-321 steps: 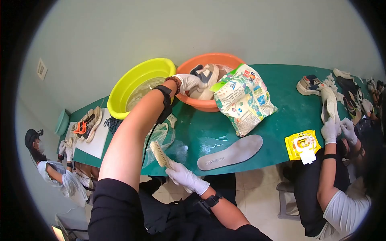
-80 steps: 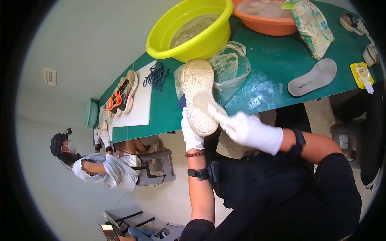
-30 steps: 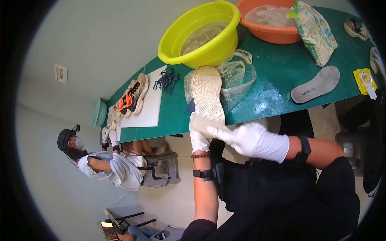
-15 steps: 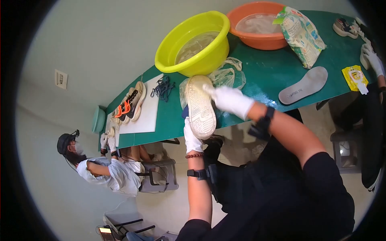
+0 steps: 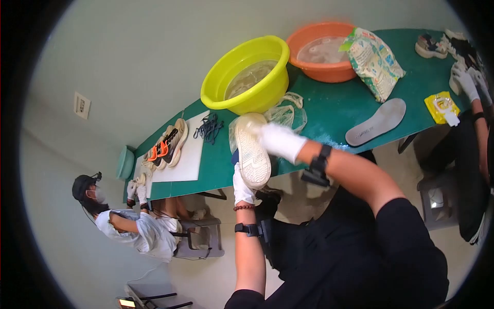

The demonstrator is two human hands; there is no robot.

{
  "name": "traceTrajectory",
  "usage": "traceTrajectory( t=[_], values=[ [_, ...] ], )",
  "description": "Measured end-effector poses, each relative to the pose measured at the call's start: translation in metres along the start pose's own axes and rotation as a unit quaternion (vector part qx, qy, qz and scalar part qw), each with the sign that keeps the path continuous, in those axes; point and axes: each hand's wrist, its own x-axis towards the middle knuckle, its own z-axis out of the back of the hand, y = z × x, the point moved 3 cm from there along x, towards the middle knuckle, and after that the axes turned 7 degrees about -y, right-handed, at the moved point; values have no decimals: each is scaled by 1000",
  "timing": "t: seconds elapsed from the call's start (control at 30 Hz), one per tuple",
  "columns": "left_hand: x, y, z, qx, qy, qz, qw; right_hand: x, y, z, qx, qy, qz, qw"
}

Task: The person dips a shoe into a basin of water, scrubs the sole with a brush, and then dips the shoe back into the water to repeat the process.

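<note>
A white sneaker (image 5: 252,154) is held sole-up in the air, just off the near edge of the wet green worktop (image 5: 329,110). The gloved left hand (image 5: 241,186) grips its heel end from below, fingers wrapped tight. The gloved right hand (image 5: 278,140) curls over the toe end; whether it encloses anything cannot be told. A hard push there could probably twist the shoe out of the single gripping glove onto the floor. A yellow basin (image 5: 247,77) and an orange basin (image 5: 321,51) hold water near a grey insole (image 5: 375,122); the walls are pale green
</note>
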Motion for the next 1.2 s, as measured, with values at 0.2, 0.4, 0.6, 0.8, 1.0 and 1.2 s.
traceTrajectory(
  t=[0.2, 0.4, 0.6, 0.8, 1.0, 1.2],
  values=[
    [-9, -3, 1, 69, -21, -39, 997, -21, 6, 8, -87, 97, -59, 990],
    [-3, 3, 7, 10, -32, -26, 999, -17, 0, 21, -78, 45, -48, 995],
    [-7, 5, 15, 35, -11, -46, 998, -5, -22, 7, -58, 39, -96, 993],
    [-4, 4, 13, -24, -45, -4, 999, -27, 22, -8, 2, -23, 71, 997],
    [-11, -1, 7, -6, -32, -33, 999, -14, 19, 35, -5, 112, -73, 991],
    [-18, -5, 1, -14, -14, -14, 1000, -53, -42, 42, 106, 40, 18, 993]
  ],
)
